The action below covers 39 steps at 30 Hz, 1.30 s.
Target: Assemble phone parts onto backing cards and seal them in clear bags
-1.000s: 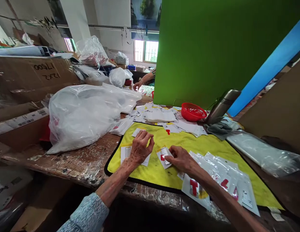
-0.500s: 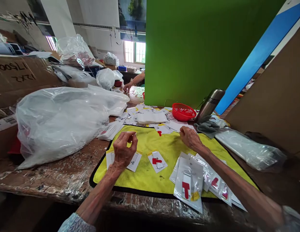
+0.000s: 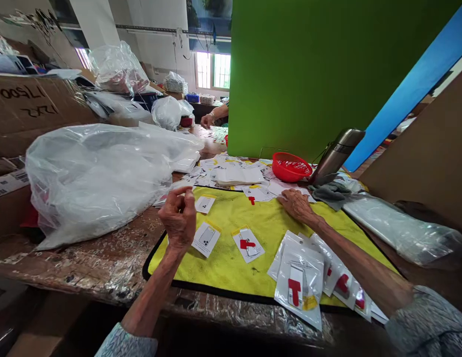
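My left hand [image 3: 178, 218] is raised over the left side of a yellow cloth [image 3: 223, 277], thumb and fingertips pinched together. Whatever the pinch holds is too small to make out. Two white cards with printed dots, a far one [image 3: 205, 203] and a nearer one [image 3: 206, 239], lie beside it. At the cloth's middle is a white card with a red T-shaped tab [image 3: 247, 244]. My right hand [image 3: 296, 204] rests at the cloth's far edge, fingers stretched onto white cards [image 3: 281, 187]. Below that forearm, clear-fronted pouches [image 3: 301, 292] with red tabs overlap.
A large clear plastic bag [image 3: 97, 193] bulges on the left. Behind the cloth are a stack of white sheets [image 3: 238, 175], a red basket [image 3: 290, 167] and a steel flask [image 3: 337, 153]. A green panel [image 3: 308, 74] stands behind. Another person's hand [image 3: 208, 120] shows beyond.
My left hand has moved left and up, uncovering the dotted cards. My right hand has lowered onto the white cards, its fingers less curled. The view has shifted slightly.
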Motion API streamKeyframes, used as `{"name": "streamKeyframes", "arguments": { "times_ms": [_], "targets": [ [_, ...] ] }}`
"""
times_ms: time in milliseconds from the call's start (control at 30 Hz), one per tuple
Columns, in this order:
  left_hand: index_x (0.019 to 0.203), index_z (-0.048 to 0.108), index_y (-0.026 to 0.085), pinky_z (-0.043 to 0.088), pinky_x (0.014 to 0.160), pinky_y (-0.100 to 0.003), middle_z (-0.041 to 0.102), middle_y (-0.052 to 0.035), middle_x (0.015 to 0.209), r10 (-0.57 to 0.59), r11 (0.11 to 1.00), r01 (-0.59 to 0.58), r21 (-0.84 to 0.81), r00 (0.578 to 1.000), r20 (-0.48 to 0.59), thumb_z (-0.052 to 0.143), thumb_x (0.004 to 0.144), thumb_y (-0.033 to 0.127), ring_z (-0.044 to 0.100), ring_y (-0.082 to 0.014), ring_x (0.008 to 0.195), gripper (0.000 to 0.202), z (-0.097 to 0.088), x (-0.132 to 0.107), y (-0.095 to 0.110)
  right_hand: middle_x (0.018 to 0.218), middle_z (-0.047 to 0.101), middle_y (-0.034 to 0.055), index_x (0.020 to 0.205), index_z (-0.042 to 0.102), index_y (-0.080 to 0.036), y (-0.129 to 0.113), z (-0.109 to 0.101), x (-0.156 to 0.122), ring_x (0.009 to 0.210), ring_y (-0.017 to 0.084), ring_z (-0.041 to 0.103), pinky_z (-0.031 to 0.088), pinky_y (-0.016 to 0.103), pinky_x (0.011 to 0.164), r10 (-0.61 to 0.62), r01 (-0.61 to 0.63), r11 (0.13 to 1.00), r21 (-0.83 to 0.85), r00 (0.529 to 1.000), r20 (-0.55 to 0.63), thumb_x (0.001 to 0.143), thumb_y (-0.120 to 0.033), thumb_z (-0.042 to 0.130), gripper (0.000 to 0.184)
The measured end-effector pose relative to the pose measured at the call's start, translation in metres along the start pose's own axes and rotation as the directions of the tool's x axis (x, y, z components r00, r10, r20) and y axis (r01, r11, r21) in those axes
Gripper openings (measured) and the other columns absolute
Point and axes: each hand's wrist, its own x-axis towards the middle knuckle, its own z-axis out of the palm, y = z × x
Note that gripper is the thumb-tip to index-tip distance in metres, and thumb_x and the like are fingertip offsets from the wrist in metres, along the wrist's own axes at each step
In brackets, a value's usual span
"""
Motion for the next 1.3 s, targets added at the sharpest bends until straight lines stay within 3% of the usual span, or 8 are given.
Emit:
{"name": "streamKeyframes", "arguments": {
  "times_ms": [100, 233, 333, 467, 633, 867, 1133, 1300],
  "targets": [
    [0.08, 0.061, 0.017, 0.021, 0.039, -0.018, 0.038, 0.0095, 0.044, -0.252, 0.958, 0.238, -0.163, 0.965, -0.072, 0.051, 0.077, 0.031, 0.029, -0.006, 0.036, 0.017, 0.0, 0.008, -0.002, 0.107, 0.063, 0.0227, 0.096, 0.063, -0.008, -0.004, -0.005, -0.002, 0.104, 0.033, 0.055, 0.039, 0.044, 0.083, 0.007, -0.006, 1.0, 0.003, 1.0, -0.013, 0.09, -0.02, 0.04, 0.027],
    [0.077, 0.06, 0.018, 0.024, 0.041, -0.018, 0.042, 0.0081, 0.048, -0.275, 0.943, 0.257, -0.21, 0.96, -0.06, 0.052, 0.075, 0.028, 0.03, -0.0056, 0.039, 0.013, 0.0, 0.011, -0.003, 0.106, 0.064, 0.0184, 0.102, 0.063, -0.011, -0.042, -0.022, -0.02, 0.1, 0.03, 0.057, 0.04, 0.043, 0.087, -0.173, 0.181, 0.976, 0.124, 0.982, -0.073, 0.089, -0.022, 0.043, 0.026],
    [0.076, 0.06, 0.018, 0.026, 0.042, -0.018, 0.044, 0.0076, 0.05, -0.253, 0.945, 0.241, -0.222, 0.967, -0.031, 0.052, 0.074, 0.028, 0.032, -0.0055, 0.04, 0.013, 0.002, 0.007, -0.004, 0.11, 0.065, 0.012, 0.113, 0.059, -0.016, -0.097, -0.037, -0.055, 0.095, 0.023, 0.06, 0.045, 0.037, 0.085, -0.495, 0.466, 0.789, 0.4, 0.868, -0.034, 0.091, -0.026, 0.043, 0.03],
    [0.075, 0.058, 0.018, 0.026, 0.042, -0.018, 0.046, 0.0076, 0.049, -0.269, 0.929, 0.254, -0.27, 0.963, -0.019, 0.053, 0.073, 0.028, 0.034, -0.0051, 0.04, 0.012, 0.001, 0.006, -0.003, 0.114, 0.064, 0.0133, 0.114, 0.058, -0.014, -0.166, -0.038, -0.101, 0.105, 0.027, 0.057, 0.043, 0.041, 0.089, -0.734, 0.703, 0.653, 0.282, 0.679, 0.008, 0.09, -0.028, 0.05, 0.029],
    [0.072, 0.056, 0.017, 0.023, 0.039, -0.017, 0.036, 0.011, 0.038, -0.463, 0.754, 0.406, -0.517, 0.886, 0.022, 0.053, 0.07, 0.025, 0.029, -0.0044, 0.035, 0.009, -0.005, 0.019, 0.002, 0.112, 0.065, 0.0164, 0.106, 0.061, -0.01, -0.184, -0.026, -0.114, 0.101, 0.027, 0.059, 0.043, 0.036, 0.083, -0.65, 0.64, 0.758, 0.127, 0.758, 0.057, 0.086, -0.003, 0.04, 0.029],
    [0.07, 0.054, 0.017, 0.024, 0.039, -0.015, 0.039, 0.0112, 0.041, -0.62, 0.433, 0.561, -0.706, 0.754, 0.219, 0.058, 0.064, 0.021, 0.031, -0.0026, 0.037, 0.008, -0.021, 0.035, 0.01, 0.106, 0.066, 0.0126, 0.1, 0.061, -0.016, -0.16, -0.034, -0.083, 0.096, 0.021, 0.06, 0.041, 0.03, 0.081, -0.487, 0.516, 0.821, 0.245, 0.857, -0.17, 0.093, -0.012, 0.035, 0.027],
    [0.074, 0.061, 0.016, 0.035, 0.045, -0.018, 0.051, 0.0056, 0.048, -0.361, 0.831, 0.473, -0.291, 0.858, 0.366, 0.059, 0.07, 0.029, 0.046, -0.007, 0.044, 0.013, -0.043, -0.011, 0.029, 0.113, 0.065, 0.0135, 0.109, 0.059, -0.015, -0.154, -0.025, -0.092, 0.105, 0.025, 0.058, 0.032, 0.044, 0.099, -0.651, 0.648, 0.738, 0.187, 0.757, -0.056, 0.082, -0.01, 0.044, 0.032],
    [0.072, 0.062, 0.019, 0.042, 0.051, -0.022, 0.06, 0.0023, 0.058, -0.069, 0.998, 0.06, 0.034, 0.858, 0.51, 0.053, 0.078, 0.025, 0.053, -0.0102, 0.05, 0.012, -0.046, -0.059, 0.03, 0.123, 0.062, 0.012, 0.121, 0.056, -0.014, -0.096, -0.03, -0.067, 0.115, 0.02, 0.054, 0.038, 0.031, 0.097, -0.34, 0.349, 0.928, 0.128, 0.937, -0.087, 0.088, -0.017, 0.041, 0.037]
  ]
}}
